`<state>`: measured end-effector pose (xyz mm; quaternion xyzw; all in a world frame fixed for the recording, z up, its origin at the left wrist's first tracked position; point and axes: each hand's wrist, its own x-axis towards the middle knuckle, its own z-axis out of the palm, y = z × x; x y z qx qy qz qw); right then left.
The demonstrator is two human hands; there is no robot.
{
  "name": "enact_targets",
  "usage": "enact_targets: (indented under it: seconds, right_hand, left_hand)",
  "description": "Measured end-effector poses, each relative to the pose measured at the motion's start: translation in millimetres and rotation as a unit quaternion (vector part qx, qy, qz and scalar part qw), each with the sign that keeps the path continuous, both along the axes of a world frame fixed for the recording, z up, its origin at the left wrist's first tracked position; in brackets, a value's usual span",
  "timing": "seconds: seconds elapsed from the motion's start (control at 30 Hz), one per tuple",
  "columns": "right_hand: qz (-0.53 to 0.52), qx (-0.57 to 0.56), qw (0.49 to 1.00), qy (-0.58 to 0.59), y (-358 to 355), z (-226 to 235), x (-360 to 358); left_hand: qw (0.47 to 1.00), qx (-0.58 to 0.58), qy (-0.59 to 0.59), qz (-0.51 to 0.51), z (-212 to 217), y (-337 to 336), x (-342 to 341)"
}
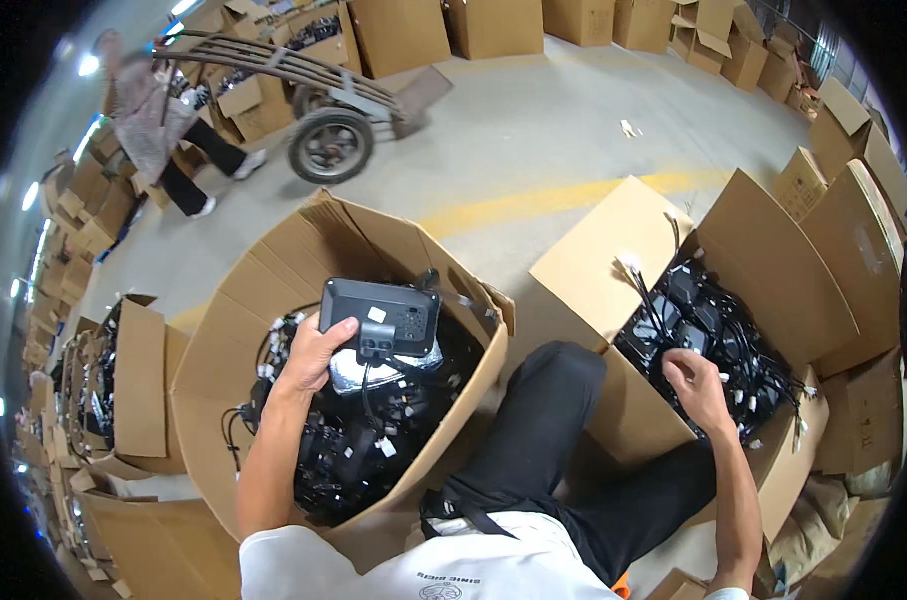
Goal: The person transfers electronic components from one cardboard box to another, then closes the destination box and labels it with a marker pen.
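My left hand [316,355] grips a black rectangular display unit [413,310] by its lower left edge, thumb on top. The unit has a bracket at its lower side, a small white label and a dangling cable. It is held above a large open cardboard box [208,395] full of black cabled parts [343,450]. A silvery packet [373,372] shows just under the unit. My right hand [695,388] reaches into the box on the right, fingers curled together among black units and cables [718,325]; what they hold, if anything, is hidden.
The right-hand cardboard box [783,265] has its flaps spread, cables hanging over the edge. Another box of parts [138,380] stands at left. Farther off, a person [158,130] pulls a two-wheeled cart [333,145]. A yellow line [533,207] crosses the floor.
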<state>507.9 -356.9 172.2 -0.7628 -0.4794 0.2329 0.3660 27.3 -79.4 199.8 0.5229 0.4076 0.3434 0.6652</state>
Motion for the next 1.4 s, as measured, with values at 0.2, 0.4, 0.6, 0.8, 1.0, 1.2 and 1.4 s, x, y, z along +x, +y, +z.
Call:
enact_targets:
  seconds: [0.2, 0.4, 0.6, 0.8, 1.0, 1.2, 1.4]
  right_hand:
    - [0.198, 0.138, 0.965, 0.105, 96.9, 59.9, -149.9]
    - [0.212, -0.007, 0.862, 0.461, 159.0, 47.1, -211.1]
    - [0.226, 0.080, 0.870, 0.431, 163.0, 34.0, -235.6]
    - [0.215, 0.152, 0.950, 0.168, 164.4, 46.7, -217.4]
    - [0.216, 0.245, 0.944, 0.052, 183.6, 91.2, -231.2]
    - [0.034, 0.319, 0.905, 0.281, 181.5, 72.6, -246.3]
    - [-0.043, 0.327, 0.825, 0.458, 169.7, 70.5, -262.4]
  left_hand:
    - [0.992, 0.031, -0.116, 0.025, 48.2, -28.2, 8.3]
    - [0.983, -0.035, -0.179, 0.025, 46.2, -35.6, 21.7]
    - [0.971, 0.051, -0.164, 0.165, 46.6, -12.9, -18.1]
    - [0.949, 0.112, -0.217, 0.201, 83.9, -3.7, -92.9]
    - [0.989, 0.051, -0.141, -0.017, 93.6, -50.7, -40.1]
    - [0.946, 0.053, -0.301, 0.105, 71.0, -53.5, 18.7]
    - [0.923, -0.022, -0.377, 0.066, 72.2, -51.5, 55.2]
